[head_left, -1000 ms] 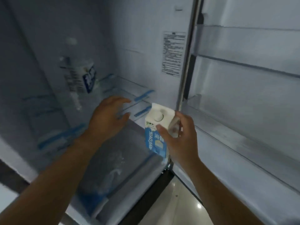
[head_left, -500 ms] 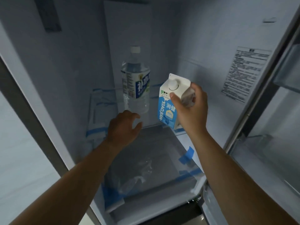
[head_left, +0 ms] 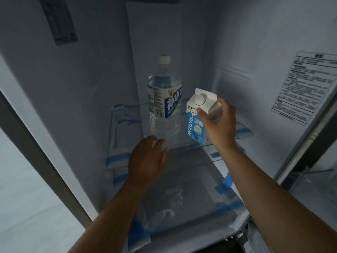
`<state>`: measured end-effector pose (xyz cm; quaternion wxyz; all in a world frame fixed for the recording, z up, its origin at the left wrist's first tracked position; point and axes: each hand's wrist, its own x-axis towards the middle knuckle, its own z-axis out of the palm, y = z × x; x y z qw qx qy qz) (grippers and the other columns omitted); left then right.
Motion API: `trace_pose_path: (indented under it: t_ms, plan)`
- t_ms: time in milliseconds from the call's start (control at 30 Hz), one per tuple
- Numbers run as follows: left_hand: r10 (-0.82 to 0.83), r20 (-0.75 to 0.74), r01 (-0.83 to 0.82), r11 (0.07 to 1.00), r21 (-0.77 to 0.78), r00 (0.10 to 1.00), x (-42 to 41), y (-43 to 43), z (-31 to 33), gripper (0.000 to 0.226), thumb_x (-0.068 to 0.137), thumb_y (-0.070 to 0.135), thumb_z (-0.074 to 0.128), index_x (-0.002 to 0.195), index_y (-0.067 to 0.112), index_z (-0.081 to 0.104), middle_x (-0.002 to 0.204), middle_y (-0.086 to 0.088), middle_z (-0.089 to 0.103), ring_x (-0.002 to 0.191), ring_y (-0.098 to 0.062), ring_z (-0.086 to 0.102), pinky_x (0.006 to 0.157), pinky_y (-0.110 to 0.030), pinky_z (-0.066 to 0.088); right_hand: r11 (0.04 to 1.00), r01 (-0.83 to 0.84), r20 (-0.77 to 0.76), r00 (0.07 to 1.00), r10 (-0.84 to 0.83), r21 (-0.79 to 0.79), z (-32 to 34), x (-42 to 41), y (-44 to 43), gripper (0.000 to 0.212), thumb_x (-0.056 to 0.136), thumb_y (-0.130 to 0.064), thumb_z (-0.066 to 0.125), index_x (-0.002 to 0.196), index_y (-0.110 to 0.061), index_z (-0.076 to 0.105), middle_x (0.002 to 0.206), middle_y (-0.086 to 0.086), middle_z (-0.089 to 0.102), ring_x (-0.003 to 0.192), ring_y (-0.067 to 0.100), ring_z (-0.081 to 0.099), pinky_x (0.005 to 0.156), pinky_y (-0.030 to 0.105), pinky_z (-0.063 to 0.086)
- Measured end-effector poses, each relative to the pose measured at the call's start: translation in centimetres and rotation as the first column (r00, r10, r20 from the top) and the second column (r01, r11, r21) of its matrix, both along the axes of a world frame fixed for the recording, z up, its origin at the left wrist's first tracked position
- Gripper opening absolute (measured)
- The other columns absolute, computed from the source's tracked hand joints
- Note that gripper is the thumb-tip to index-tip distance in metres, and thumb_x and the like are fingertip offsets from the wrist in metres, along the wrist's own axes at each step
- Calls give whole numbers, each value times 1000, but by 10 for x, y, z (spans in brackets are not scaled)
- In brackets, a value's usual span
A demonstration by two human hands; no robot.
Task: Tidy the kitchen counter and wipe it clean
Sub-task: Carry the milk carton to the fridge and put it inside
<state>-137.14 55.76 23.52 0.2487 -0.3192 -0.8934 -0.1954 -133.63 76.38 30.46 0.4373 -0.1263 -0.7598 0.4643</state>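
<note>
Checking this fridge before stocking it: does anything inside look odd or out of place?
Yes. Blue tape strips are stuck across the shelf edges, and crumpled clear plastic lies on the lower shelf, apparently packing leftovers. The carton is simply gripped by the right hand.

Dim, cold interior, slightly soft.
Paler light is admitted left of the fingers (head_left: 154, 141) of the left hand (head_left: 145, 161); outer lines are bowed; the sticker (head_left: 306, 88) right of the right hand (head_left: 218, 125) is blurred.
</note>
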Motion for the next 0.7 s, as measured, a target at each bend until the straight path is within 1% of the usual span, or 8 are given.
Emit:
trace_pose_path:
  t_ms: [67,200,300,467,567,700]
  plan:
    - [1,-8,-1,1000,-1,1000,-1,0,-1,41,93,36,38,112,10,63,108,-13,63,88,-29,61,71,-35,51,1000,-13,-2,1000,13,-9,-4,1,0,56,74,-39,72,121,-26,46,115,-5,41,109,14,52,84,41,55]
    - [-4,-39,4,1000,6,999,-2,1,-2,42,94,37,36,111,10,63,106,-11,63,87,-27,60,71,-33,50,998,-59,39,998,58,19,-13,11,6,60,77,-30,71,129,-29,40,118,-7,37,111,11,48,78,32,55]
    - [-2,-56,3,1000,18,998,-2,2,-1,41,94,36,37,111,10,64,105,-10,63,87,-26,60,70,-33,49,995,-73,42,997,70,73,-18,14,10,65,77,-25,72,132,-31,37,119,-9,35,116,14,46,79,36,56]
    - [9,-63,-8,1000,30,998,-1,5,-1,37,92,35,42,110,12,63,103,-9,63,85,-25,60,67,-34,51,993,-47,55,998,42,109,-8,-2,13,65,76,-28,74,130,-31,39,112,-9,34,115,13,45,82,39,55]
    - [21,-42,-20,999,32,999,-1,4,0,34,91,34,45,110,13,63,103,-8,63,85,-25,59,67,-33,51,985,-40,59,998,31,170,-6,-14,13,67,74,-30,75,130,-31,40,109,-9,34,114,19,48,81,41,55]
    - [22,-32,-22,1000,12,999,-2,2,-1,33,90,33,47,112,14,63,105,-7,63,87,-23,59,68,-32,49,984,-29,53,998,20,174,-8,-18,13,68,73,-30,76,130,-29,39,110,-7,35,111,17,50,77,32,54]
